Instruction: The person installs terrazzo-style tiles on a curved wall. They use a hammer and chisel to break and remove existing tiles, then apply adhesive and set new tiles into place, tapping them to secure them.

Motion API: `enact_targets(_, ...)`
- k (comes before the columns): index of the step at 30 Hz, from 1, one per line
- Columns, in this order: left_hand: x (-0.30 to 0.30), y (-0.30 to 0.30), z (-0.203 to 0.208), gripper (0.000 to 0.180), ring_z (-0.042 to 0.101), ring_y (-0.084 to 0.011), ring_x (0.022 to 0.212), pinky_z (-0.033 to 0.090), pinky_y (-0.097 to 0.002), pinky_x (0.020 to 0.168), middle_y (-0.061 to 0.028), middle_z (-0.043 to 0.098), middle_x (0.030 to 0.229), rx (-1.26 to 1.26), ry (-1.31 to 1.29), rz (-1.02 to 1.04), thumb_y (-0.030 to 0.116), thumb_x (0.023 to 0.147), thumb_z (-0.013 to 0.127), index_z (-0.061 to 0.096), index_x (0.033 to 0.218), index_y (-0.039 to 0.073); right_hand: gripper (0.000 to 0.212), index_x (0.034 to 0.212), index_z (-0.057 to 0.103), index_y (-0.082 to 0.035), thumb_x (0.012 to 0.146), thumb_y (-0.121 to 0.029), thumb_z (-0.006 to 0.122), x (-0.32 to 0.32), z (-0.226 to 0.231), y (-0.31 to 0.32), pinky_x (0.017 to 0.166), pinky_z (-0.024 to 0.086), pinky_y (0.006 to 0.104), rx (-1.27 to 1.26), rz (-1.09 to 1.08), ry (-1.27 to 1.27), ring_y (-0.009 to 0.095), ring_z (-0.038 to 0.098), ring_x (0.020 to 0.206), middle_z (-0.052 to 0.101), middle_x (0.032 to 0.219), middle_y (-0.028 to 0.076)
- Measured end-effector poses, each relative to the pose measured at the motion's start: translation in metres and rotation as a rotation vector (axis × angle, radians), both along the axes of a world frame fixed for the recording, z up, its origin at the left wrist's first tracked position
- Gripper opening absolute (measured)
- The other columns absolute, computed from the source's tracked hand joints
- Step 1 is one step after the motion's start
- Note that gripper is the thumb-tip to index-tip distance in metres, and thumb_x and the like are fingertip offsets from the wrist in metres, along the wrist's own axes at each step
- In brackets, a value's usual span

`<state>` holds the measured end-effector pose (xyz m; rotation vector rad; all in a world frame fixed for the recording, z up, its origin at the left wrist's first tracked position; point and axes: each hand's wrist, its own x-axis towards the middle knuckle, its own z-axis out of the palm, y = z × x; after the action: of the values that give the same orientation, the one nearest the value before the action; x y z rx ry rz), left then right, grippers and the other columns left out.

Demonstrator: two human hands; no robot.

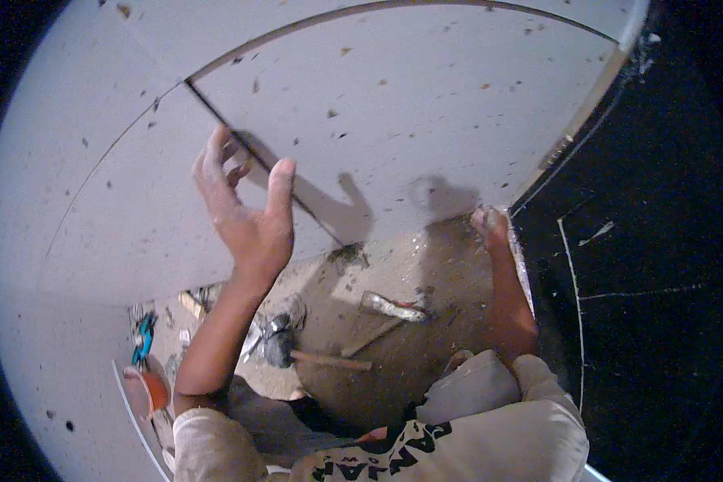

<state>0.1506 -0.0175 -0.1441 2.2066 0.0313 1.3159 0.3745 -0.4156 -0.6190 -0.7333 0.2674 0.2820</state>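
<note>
A large pale tile-like panel [410,104] stands against the wall in front of me, with a dark seam [205,100] along its left side. My left hand [249,213] is raised before that seam, its thumb and fingers spread and holding nothing. Whether its fingertips touch the surface I cannot tell. Down at the panel's lower right corner is my right hand [490,225], fingers bent inward close to the panel. What those fingers hold, if anything, is too small to make out. Shadows of both hands fall on the panel.
On the floor lie a mallet [278,344] with a wooden handle, a pale-handled tool [398,308] and a thin stick [371,338]. An orange container [154,390] and a teal tool [143,337] are at the left. A black wall [651,257] borders the right side.
</note>
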Motion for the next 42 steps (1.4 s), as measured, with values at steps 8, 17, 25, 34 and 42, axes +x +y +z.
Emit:
enact_targets(8, -0.010, -0.005, -0.015, 0.071, 0.047, -0.0272, 0.129, 0.044, -0.0416, 0.103, -0.0172, 0.046, 0.140, -0.173, 0.069, -0.140, 0.021, 0.086, 0.074, 0.039, 0.144, -0.001, 0.027, 0.121, 0.059, -0.003, 0.096, -0.011, 0.052, -0.015, 0.130, 0.011, 0.070, 0.056, 0.0313, -0.272, -0.127, -0.241, 0.021, 0.067, 0.082, 0.067, 0.099, 0.010)
enact_targets(17, -0.008, -0.017, -0.014, 0.081, 0.041, -0.0336, 0.131, 0.044, -0.0439, 0.102, -0.0241, 0.035, 0.143, -0.122, 0.046, -0.204, 0.011, 0.084, 0.069, 0.023, 0.149, -0.005, 0.036, 0.129, 0.052, -0.001, 0.094, -0.006, 0.059, -0.041, 0.240, 0.037, 0.064, 0.054, 0.0273, -0.691, -0.359, -0.282, 0.016, 0.063, 0.077, 0.065, 0.096, 0.008)
enact_targets(25, -0.006, -0.023, -0.005, 0.077, 0.042, -0.0309, 0.133, 0.041, -0.0437, 0.106, -0.0215, 0.038, 0.146, -0.182, 0.033, -0.206, 0.015, 0.086, 0.072, 0.030, 0.148, -0.003, 0.025, 0.117, 0.059, -0.003, 0.094, -0.009, 0.051, -0.015, 0.140, 0.004, 0.065, 0.055, 0.0292, -0.316, -0.143, -0.259, 0.018, 0.066, 0.079, 0.067, 0.096, 0.011)
enact_targets(34, -0.002, -0.030, -0.003, 0.070, 0.048, -0.0301, 0.128, 0.044, -0.0418, 0.102, -0.0203, 0.044, 0.140, -0.336, 0.104, -0.271, 0.020, 0.087, 0.073, 0.037, 0.143, -0.003, 0.024, 0.112, 0.059, -0.004, 0.093, -0.017, 0.057, -0.045, 0.052, 0.046, 0.073, 0.054, 0.0357, -0.227, 0.101, 0.098, 0.024, 0.065, 0.086, 0.065, 0.101, 0.013)
enact_targets(42, 0.005, -0.069, -0.164, 0.043, 0.059, -0.0221, 0.092, 0.053, -0.0393, 0.082, -0.0091, 0.063, 0.105, -1.097, 0.959, -0.283, 0.027, 0.087, 0.063, 0.056, 0.124, 0.007, 0.033, 0.121, 0.057, 0.001, 0.093, -0.016, 0.059, -0.046, 0.262, 0.115, 0.092, 0.047, 0.0315, -0.880, -0.578, -0.638, 0.019, 0.061, 0.099, 0.065, 0.109, 0.012)
